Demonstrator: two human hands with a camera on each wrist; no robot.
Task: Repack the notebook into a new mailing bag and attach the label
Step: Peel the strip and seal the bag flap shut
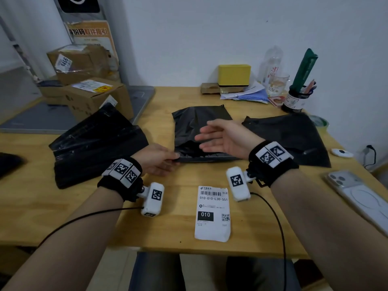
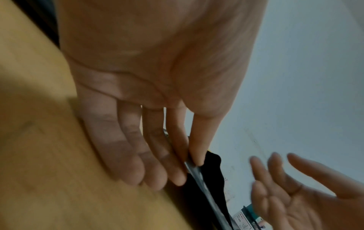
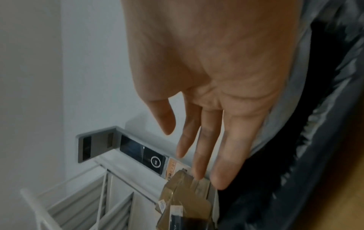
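A black mailing bag (image 1: 195, 122) lies flat in the middle of the wooden table (image 1: 163, 227), its grey sealing edge (image 2: 199, 175) toward me. My left hand (image 1: 159, 159) pinches that edge at the near left corner between thumb and fingers (image 2: 177, 155). Just above the bag's near half my right hand (image 1: 222, 137) hovers, palm turned left and fingers (image 3: 204, 149) straight, holding nothing. The white shipping label (image 1: 212, 213) lies face up near the table's front edge, between my wrists. No notebook shows in any view.
A crumpled black bag (image 1: 94, 148) lies at the left and another black bag (image 1: 289, 135) at the right. A phone (image 1: 361, 198) sits at the right edge. Cardboard boxes (image 1: 88, 80) stand back left. A yellow box (image 1: 234, 74), a glass and a pen holder (image 1: 298, 97) stand at the back.
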